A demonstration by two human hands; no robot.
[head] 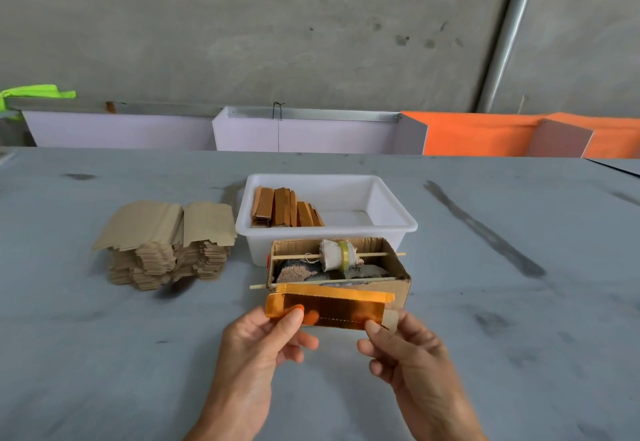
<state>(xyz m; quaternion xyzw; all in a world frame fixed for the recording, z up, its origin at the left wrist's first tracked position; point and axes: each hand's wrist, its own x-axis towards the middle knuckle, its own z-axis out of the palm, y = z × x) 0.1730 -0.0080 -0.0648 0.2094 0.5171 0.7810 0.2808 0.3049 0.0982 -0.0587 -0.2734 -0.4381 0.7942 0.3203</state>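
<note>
Both forearms come up from the bottom edge and meet over the worktop (104, 354), raised above it, wrists angled inward so the two hands face each other. Between them is an orange carton (332, 309), a shiny, flattened sleeve. Its long axis runs from hand to hand, roughly level and crosswise to the person, with its broad face turned toward the camera and a dashed line along its lower part.

The left hand (263, 347) pinches the carton's left end. Its thumb (291, 319) lies on the front face, the fingers are curled behind and below, and a rounded end flap sticks out just past the thumb. The right hand (408, 354) pinches the lower right corner. Its thumb (375, 331) is on the front and the fingers are folded underneath, with a pale beige flap (391, 319) standing up just above its knuckles.

Just beyond the hands, almost touching the carton's upper edge, is an open cardboard box (398, 284). Two thin sticks cross it, and the farther one carries a roll of tape (337, 254). Behind that box stands a white tub (381, 205), with a row of folded orange cartons (284, 206) leaning in its left half. Well out beyond the left hand, beside the tub, is a stack of flat brown blanks (166, 246), its top sheets fanned out.
</note>
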